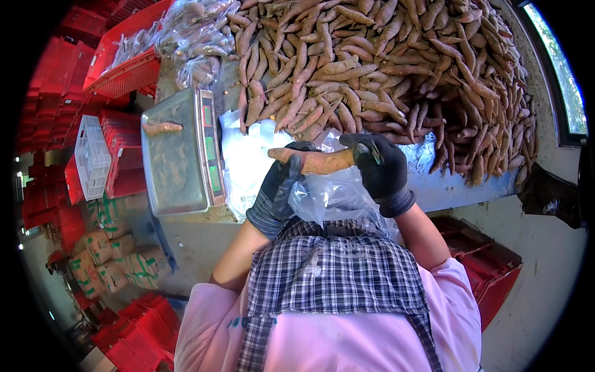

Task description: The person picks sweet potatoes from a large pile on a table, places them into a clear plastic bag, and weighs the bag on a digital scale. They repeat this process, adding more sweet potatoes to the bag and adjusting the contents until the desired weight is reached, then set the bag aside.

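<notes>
A long sweet potato (327,161) is held level in front of my apron, between both hands. My left hand (290,169), in a black knit glove with a grey cuff, grips its left part. At its right end is my right hand (382,165), gloved the same way, with its fingers closed around the tip. A small thin object (375,152) shows at the right fingers; I cannot tell what it is. Beneath the sweet potato hangs a clear plastic bag (332,197). A big heap of sweet potatoes (372,69) covers the table beyond my hands.
Left of my hands lie white plastic bags (251,158) and a digital scale (179,153) bearing one small sweet potato (162,128). Bagged sweet potatoes (197,28) are piled behind it. Red crates (123,56) and cardboard cartons (111,260) stand at left; another red crate (492,274) is at right.
</notes>
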### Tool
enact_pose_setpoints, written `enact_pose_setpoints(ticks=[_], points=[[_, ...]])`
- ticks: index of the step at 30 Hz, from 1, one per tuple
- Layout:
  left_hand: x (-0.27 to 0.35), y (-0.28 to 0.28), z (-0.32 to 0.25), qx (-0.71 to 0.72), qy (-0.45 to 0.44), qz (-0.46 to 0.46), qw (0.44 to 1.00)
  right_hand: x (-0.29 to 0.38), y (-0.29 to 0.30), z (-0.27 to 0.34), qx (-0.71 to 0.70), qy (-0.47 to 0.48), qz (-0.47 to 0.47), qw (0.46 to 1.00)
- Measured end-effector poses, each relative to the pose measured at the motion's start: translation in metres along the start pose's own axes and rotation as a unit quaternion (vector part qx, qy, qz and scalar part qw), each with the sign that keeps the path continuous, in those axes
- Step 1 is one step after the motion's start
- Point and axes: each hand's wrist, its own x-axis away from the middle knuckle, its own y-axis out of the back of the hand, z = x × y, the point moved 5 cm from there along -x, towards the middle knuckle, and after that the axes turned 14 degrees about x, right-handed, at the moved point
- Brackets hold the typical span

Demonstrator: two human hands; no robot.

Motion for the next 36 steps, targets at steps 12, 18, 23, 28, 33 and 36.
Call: enact_pose_setpoints(ticks=[12, 18, 23, 28, 33, 36], points=[[-0.010, -0.013, 0.015, 0.414, 0.111, 0.045, 0.902, -0.012, 0.024, 0.006, 0.187, 0.102, 0.025, 0.977], [-0.010, 0.003, 0.031, 0.340, 0.077, -0.032, 0.937, -0.023, 0.009, -0.063, 0.301, 0.025, 0.168, 0.938], [-0.012, -0.002, 0.019, 0.335, 0.067, -0.028, 0.940, -0.013, 0.019, -0.058, -0.040, -0.123, 0.127, 0.984], [-0.006, -0.007, -0.010, 0.109, -0.084, -0.121, 0.983, -0.017, 0.007, 0.004, -0.223, -0.195, 0.207, 0.932], [-0.005, 0.000, -0.014, 0.094, -0.143, -0.157, 0.973, -0.018, 0.002, 0.001, -0.213, -0.162, 0.183, 0.946], [-0.005, 0.002, -0.006, 0.082, -0.160, -0.164, 0.970, -0.017, 0.000, 0.000, -0.160, -0.146, 0.153, 0.964]])
